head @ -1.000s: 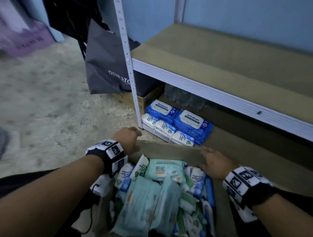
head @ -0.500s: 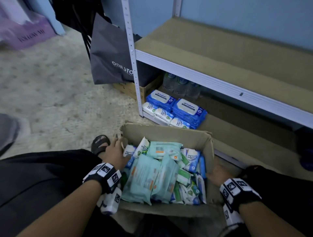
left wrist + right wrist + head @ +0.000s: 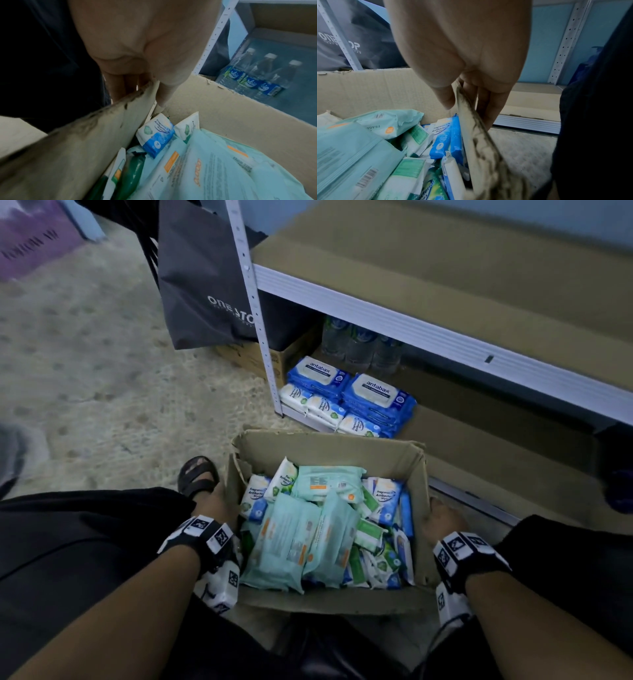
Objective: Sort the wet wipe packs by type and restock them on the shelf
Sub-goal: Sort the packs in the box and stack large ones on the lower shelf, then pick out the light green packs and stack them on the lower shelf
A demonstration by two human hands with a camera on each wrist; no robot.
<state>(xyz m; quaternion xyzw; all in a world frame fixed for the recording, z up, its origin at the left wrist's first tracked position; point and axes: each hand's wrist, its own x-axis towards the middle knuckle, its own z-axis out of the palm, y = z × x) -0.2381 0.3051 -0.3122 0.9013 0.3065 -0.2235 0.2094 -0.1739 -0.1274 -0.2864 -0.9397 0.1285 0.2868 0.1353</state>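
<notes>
I grip the brown cardboard box (image 3: pixel 329 446) by both side walls: my left hand (image 3: pixel 214 505) and right hand (image 3: pixel 442 518) each pinch a rim, thumb inside, fingers (image 3: pixel 488 105) outside. It sits on the floor before the metal shelf (image 3: pixel 445 337), full of mixed wipe packs (image 3: pixel 298 539) (mint, blue, green). Next I would let go and pick one type.

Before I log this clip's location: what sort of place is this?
Probably a stockroom or shop back area: a metal shelf rack, stacked wipe packs and water bottles at its base, and a cardboard box of wipes.
</notes>
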